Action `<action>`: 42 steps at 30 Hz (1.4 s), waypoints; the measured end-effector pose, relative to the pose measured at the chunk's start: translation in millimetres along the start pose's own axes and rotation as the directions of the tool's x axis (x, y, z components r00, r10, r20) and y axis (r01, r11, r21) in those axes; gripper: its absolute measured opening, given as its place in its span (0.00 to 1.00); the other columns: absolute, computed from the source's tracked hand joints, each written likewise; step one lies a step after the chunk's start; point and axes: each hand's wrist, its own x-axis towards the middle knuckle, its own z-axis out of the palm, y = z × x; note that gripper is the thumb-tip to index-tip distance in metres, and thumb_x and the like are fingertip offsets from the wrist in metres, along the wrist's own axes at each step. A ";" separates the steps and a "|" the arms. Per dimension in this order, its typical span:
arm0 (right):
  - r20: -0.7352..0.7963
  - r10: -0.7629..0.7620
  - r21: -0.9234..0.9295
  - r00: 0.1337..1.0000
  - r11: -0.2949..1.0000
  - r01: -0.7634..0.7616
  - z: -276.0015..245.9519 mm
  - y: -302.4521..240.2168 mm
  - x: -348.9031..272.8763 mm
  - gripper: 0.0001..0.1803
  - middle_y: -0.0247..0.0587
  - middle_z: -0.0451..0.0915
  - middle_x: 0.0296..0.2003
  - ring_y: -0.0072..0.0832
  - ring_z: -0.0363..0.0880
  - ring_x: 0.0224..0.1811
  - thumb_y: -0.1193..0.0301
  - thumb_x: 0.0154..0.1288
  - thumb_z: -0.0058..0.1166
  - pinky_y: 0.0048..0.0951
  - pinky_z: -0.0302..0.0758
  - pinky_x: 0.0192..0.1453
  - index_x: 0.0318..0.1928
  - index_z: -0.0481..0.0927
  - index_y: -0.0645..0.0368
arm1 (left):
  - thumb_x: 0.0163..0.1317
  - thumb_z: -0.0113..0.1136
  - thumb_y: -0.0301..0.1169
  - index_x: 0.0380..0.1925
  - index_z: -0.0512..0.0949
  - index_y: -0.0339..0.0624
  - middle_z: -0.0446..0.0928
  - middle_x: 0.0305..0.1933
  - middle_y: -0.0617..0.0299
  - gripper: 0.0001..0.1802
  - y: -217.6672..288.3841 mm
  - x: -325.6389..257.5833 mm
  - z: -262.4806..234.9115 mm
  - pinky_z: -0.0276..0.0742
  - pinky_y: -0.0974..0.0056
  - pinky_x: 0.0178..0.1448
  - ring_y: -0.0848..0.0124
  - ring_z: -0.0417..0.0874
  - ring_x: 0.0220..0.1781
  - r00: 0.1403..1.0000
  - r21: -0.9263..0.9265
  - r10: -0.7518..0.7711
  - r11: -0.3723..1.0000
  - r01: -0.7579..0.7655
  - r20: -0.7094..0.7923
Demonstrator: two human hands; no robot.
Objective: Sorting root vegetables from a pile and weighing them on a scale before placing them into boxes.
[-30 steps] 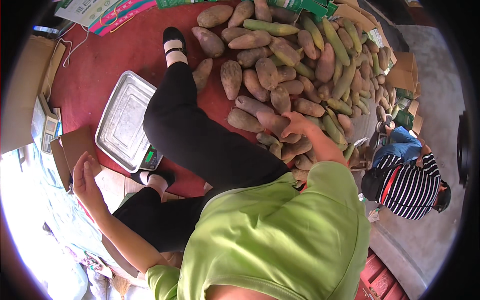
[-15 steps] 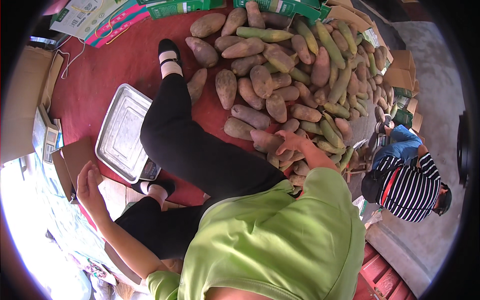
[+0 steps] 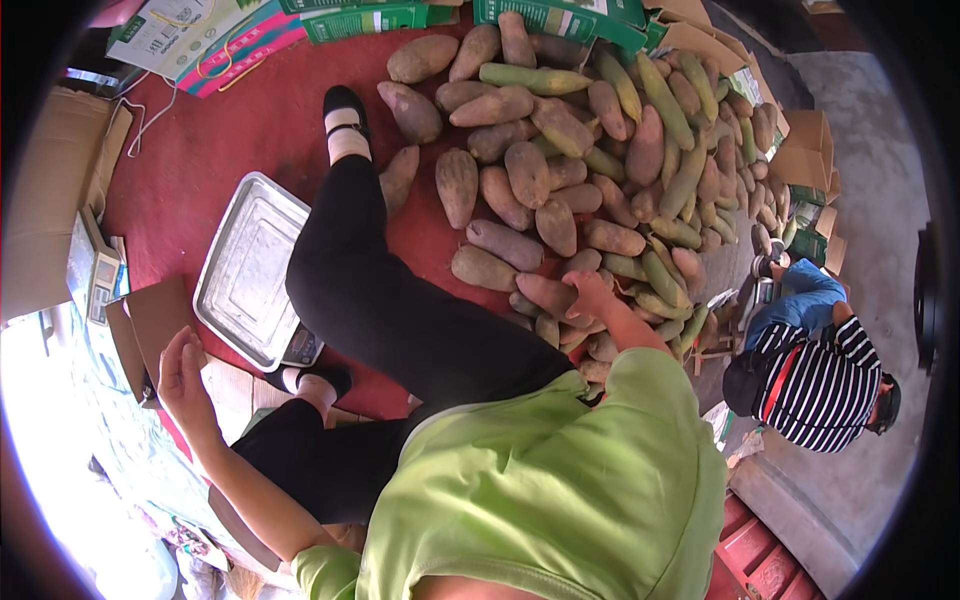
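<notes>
My right hand [image 3: 592,298] is at the near edge of a big pile, its fingers bent around the right end of a pinkish-brown, sweet-potato-shaped vegetable [image 3: 546,296]. That piece lies low among others of its kind. Close beyond it are a greyish-brown one [image 3: 482,269] and a purplish one [image 3: 505,244]. Long green pieces [image 3: 660,268] are mixed in to the right. Raised on the left side, my left hand [image 3: 185,375] holds nothing. Its fingers are stretched out, next to an open cardboard box [image 3: 150,330].
A scale with a metal tray [image 3: 255,270] stands left of my outstretched leg on a red floor covering [image 3: 200,130]. Printed cartons [image 3: 365,18] line the far edge. At the right, a person in a striped top [image 3: 825,390] sits bent over near brown boxes [image 3: 805,150].
My right hand's fingers have drawn in around the vegetable's end, and the piece has shifted slightly toward me. My left hand stays raised and stretched out. The whole view has shifted a little.
</notes>
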 end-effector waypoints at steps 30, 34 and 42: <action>-0.394 0.000 0.772 0.919 0.543 0.331 -210.2 -116.1 175.9 0.14 0.34 0.79 0.35 0.18 0.76 0.32 0.71 0.60 0.54 0.21 0.72 0.33 0.47 0.77 0.58 | 0.56 0.55 0.21 0.37 0.78 0.32 0.76 0.32 0.58 0.09 4.2 19.3 24.5 0.71 0.70 0.41 0.72 0.76 0.35 0.992 0.129 0.113 0.984 -0.119 0.057; -0.391 -0.002 0.858 0.921 0.362 0.365 -266.3 -168.9 194.1 0.14 0.33 0.79 0.37 0.19 0.77 0.33 0.70 0.61 0.53 0.21 0.73 0.34 0.48 0.76 0.56 | 0.56 0.55 0.21 0.37 0.78 0.32 0.76 0.32 0.57 0.09 2.4 18.4 26.0 0.71 0.69 0.40 0.71 0.77 0.35 0.996 0.122 0.077 0.989 -0.083 0.052; -0.488 -0.089 0.872 0.868 -0.094 0.481 -362.8 -271.3 227.3 0.12 0.33 0.80 0.38 0.23 0.78 0.36 0.70 0.61 0.54 0.27 0.73 0.37 0.46 0.77 0.54 | 0.54 0.57 0.21 0.38 0.79 0.32 0.77 0.34 0.55 0.11 15.2 23.3 26.4 0.72 0.68 0.40 0.68 0.78 0.36 0.996 0.111 0.021 0.993 -0.030 0.081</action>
